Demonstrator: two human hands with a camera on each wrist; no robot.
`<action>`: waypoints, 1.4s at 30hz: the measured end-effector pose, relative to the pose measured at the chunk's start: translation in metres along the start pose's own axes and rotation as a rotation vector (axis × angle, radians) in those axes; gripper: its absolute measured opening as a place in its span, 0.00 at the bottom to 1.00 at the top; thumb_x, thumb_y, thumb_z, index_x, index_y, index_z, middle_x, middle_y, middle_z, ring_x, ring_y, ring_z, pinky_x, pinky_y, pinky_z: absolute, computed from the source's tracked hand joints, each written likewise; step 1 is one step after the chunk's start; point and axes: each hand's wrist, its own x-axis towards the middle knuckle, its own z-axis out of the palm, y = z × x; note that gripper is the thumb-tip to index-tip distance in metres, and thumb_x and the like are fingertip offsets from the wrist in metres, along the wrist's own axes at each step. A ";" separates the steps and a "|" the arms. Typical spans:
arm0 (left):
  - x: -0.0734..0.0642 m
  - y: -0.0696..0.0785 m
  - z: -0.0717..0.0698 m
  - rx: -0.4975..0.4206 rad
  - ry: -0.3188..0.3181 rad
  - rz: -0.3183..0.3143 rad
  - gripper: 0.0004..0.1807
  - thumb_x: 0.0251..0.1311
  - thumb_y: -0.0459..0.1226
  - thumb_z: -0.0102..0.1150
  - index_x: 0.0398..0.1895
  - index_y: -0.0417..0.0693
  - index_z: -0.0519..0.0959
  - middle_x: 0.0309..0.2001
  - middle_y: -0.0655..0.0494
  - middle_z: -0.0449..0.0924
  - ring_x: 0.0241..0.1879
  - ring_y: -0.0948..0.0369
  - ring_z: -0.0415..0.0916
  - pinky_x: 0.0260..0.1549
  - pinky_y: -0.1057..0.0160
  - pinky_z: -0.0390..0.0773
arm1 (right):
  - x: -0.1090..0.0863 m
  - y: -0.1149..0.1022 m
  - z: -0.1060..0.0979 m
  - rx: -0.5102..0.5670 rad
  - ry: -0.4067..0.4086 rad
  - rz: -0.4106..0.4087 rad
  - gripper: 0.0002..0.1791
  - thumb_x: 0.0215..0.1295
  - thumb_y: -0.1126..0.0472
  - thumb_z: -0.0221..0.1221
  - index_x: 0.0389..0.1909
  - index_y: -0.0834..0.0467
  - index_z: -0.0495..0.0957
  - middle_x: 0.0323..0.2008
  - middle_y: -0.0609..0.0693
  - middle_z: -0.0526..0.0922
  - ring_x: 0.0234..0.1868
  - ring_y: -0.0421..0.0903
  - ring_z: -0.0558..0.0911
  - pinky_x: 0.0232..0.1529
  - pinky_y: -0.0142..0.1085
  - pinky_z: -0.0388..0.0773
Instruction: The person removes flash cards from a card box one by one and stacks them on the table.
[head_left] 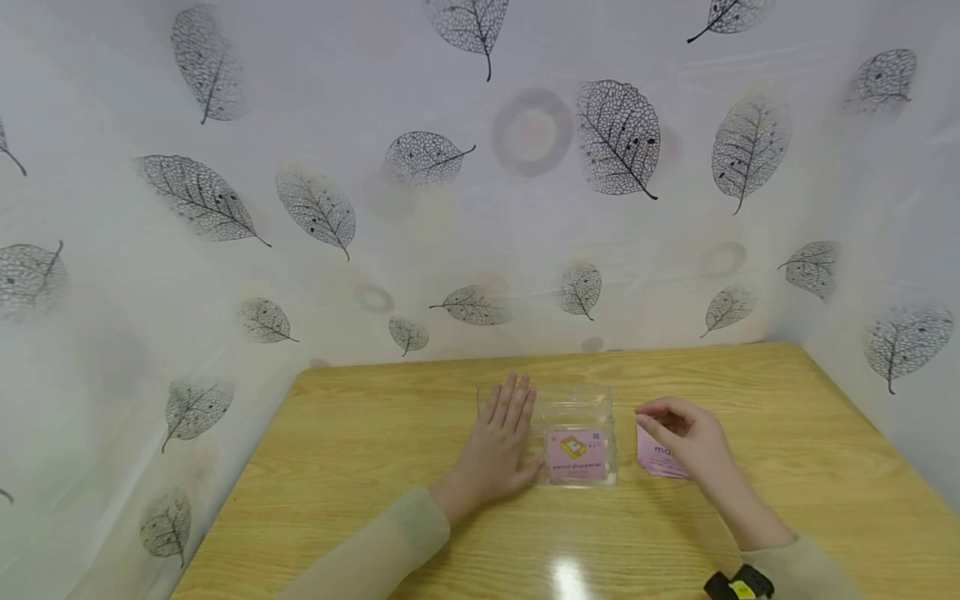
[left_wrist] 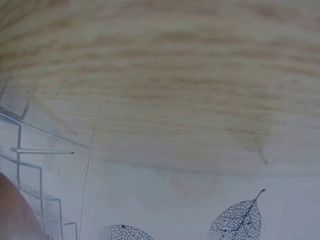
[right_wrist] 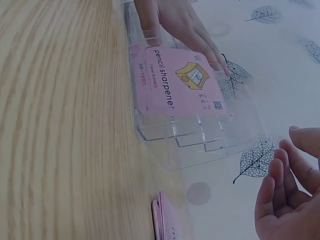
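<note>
A clear plastic tiered holder (head_left: 573,408) stands on the table, with a pink card reading "pencil sharpener" (head_left: 576,454) leaning in its front tier. My left hand (head_left: 501,433) rests on the holder's left side, fingers straight and pointing away from me. The holder's stepped edges also show in the left wrist view. To the right of it lies a small stack of pink cards (right_wrist: 167,220), partly hidden by my right hand (head_left: 693,442) in the head view. The right hand hovers over that stack, fingers loosely bent; the right wrist view shows nothing in them.
The wooden table (head_left: 337,467) carries the holder and the cards. Behind it and at both sides hangs a pale curtain (head_left: 465,250) printed with dark leaves. A black band with a yellow patch (head_left: 741,585) is on my right wrist.
</note>
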 end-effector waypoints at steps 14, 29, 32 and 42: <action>0.000 0.000 -0.003 0.005 -0.006 0.002 0.55 0.57 0.67 0.29 0.73 0.33 0.34 0.74 0.36 0.29 0.73 0.41 0.31 0.72 0.47 0.37 | -0.003 0.003 0.012 -0.005 -0.005 0.007 0.11 0.60 0.58 0.63 0.39 0.60 0.82 0.32 0.51 0.83 0.30 0.34 0.78 0.30 0.27 0.77; 0.000 0.000 -0.004 -0.001 -0.019 -0.002 0.55 0.57 0.67 0.29 0.73 0.34 0.34 0.74 0.36 0.31 0.73 0.41 0.30 0.71 0.47 0.36 | -0.003 0.011 0.025 0.120 -0.121 0.151 0.12 0.61 0.57 0.62 0.40 0.61 0.80 0.31 0.64 0.79 0.18 0.41 0.72 0.12 0.31 0.70; 0.000 0.000 -0.005 0.000 -0.030 -0.001 0.55 0.58 0.68 0.28 0.73 0.34 0.34 0.74 0.36 0.31 0.73 0.41 0.29 0.71 0.47 0.36 | -0.003 0.012 0.027 0.091 -0.117 0.130 0.10 0.61 0.57 0.62 0.39 0.59 0.81 0.31 0.62 0.81 0.19 0.39 0.72 0.12 0.31 0.70; 0.000 0.000 -0.007 -0.009 -0.023 -0.001 0.54 0.58 0.67 0.29 0.73 0.34 0.35 0.74 0.36 0.31 0.73 0.41 0.29 0.72 0.47 0.37 | -0.003 0.015 0.033 -0.008 -0.106 0.076 0.09 0.60 0.55 0.63 0.38 0.55 0.82 0.34 0.50 0.84 0.29 0.37 0.78 0.28 0.29 0.77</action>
